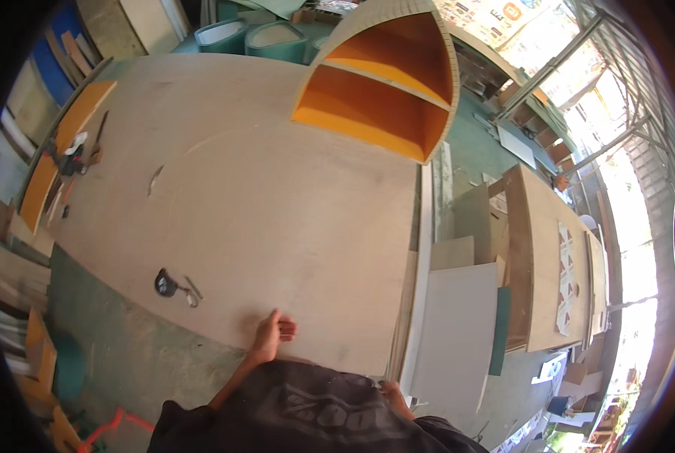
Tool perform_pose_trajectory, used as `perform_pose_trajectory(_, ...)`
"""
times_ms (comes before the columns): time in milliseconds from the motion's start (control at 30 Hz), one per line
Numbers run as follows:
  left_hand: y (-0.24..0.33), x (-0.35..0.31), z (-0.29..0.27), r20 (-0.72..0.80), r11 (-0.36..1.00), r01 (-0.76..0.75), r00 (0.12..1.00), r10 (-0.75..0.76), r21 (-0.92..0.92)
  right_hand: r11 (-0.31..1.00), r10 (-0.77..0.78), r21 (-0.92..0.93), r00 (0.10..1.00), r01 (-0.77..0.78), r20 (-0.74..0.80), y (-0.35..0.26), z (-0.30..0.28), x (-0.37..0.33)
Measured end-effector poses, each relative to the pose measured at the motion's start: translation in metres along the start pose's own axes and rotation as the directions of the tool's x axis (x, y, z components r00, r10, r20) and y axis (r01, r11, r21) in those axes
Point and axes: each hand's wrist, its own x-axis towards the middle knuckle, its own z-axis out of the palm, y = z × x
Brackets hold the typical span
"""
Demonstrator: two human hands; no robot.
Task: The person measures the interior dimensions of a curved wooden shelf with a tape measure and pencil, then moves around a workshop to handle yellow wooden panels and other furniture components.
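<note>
My left hand (272, 334) hovers at or just above the near edge of a broad wooden tabletop (277, 219), its fingers loosely bent and apart, with nothing in it. Whether it touches the board I cannot tell. Down by the tabletop's near right corner is my right hand (390, 391), its fingers mostly hidden beside my dark shirt. Left of my left hand lies a black tape measure (165, 283), with a small thin metal tool (193, 290) next to it. At the far right of the tabletop stands a pointed-arch cabinet (375, 98) with an orange inside and one shelf.
An orange board (66, 155) lies along the left edge, with a dark power tool (72, 160) beside it. White panels (458, 325) and a wooden cabinet (545, 264) stand to the right. Green rounded pieces (275, 41) are beyond the far edge. A red cord (118, 419) lies lower left.
</note>
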Motion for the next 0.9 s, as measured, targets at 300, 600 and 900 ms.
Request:
perform_pose_trajectory(300,0.002,-0.049,-0.107,0.042,0.655,-0.406,0.867,0.497,0.637,0.854,0.165,-0.519,0.930,0.031,0.328,-0.005,0.045,-0.036)
perform_pose_trajectory(600,-0.239,-0.135,-0.373,-0.768,0.993,0.066,0.640,0.031,0.095,0.395,0.335,-0.794,0.732,0.463,0.593,-0.132,0.232,-0.083)
perform_pose_trajectory(900,-0.349,-0.228,-0.466,-0.354,0.185,0.328,0.926,0.132,0.927,0.695,-0.491,-0.145,0.612,0.704,0.619,-0.163,0.391,-0.187)
